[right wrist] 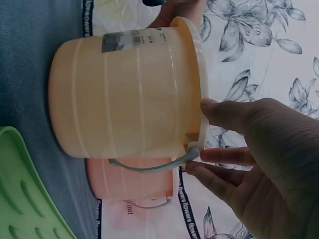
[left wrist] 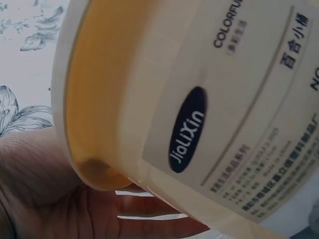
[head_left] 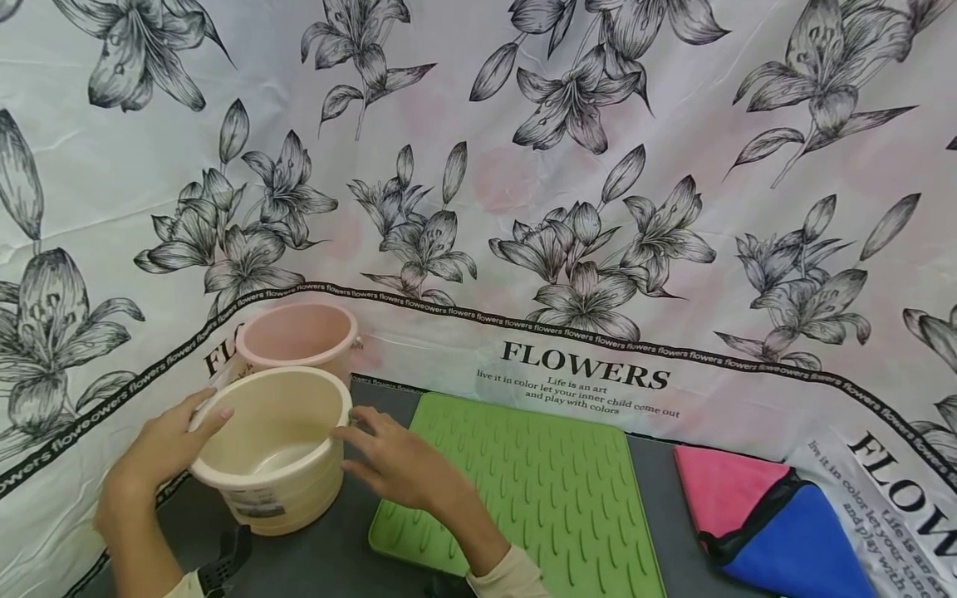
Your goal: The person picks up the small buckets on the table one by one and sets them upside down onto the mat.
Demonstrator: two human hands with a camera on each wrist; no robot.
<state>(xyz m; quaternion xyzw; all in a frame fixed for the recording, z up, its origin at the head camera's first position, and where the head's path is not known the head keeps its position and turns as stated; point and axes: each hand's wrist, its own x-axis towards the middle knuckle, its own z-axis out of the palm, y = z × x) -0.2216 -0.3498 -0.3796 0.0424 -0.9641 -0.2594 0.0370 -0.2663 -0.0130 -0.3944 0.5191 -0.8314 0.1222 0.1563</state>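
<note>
A cream plastic bucket (head_left: 299,490) stands upright at the left of the dark table. My left hand (head_left: 168,444) grips its left rim, thumb over the edge and fingers outside; in the left wrist view, the fingers (left wrist: 149,214) show below the rim beside the printed label (left wrist: 199,124). On the opposite side, my right hand (head_left: 399,461) holds the rim with its fingertips. The right wrist view shows the thumb (right wrist: 224,112) on the rim and fingers by the hinge of the grey handle (right wrist: 149,168), which hangs down. The bucket's inside looks bare where visible.
A pink bucket (head_left: 299,336) stands just behind the cream one, partly hidden. Right of my right hand lies a green ridged mat (head_left: 538,490). Farther right is a pink and blue folded cloth item (head_left: 785,523) with black edging. Flower-printed sheeting (head_left: 478,249) rises behind the table.
</note>
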